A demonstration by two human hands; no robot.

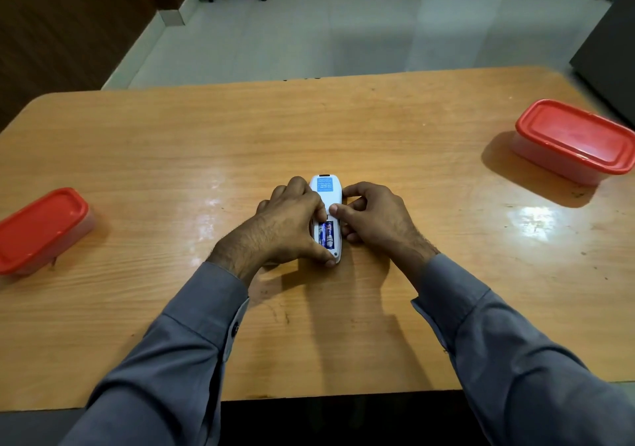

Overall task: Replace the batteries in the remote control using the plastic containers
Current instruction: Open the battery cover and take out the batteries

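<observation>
A white plastic remote control (pixel 326 201) lies face-down, its two blue batteries (pixel 326 234) exposed; the left hand (pixel 288 225) and right hand (pixel 374 219) both grip it on the glossy wooden table (pixel 343 129).

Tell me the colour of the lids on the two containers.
Red, both lids, seen in the head view.

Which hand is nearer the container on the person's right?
Right. The right hand, gripping the remote, lies on the side toward that container; the left hand is beyond the remote, farther off.
</observation>
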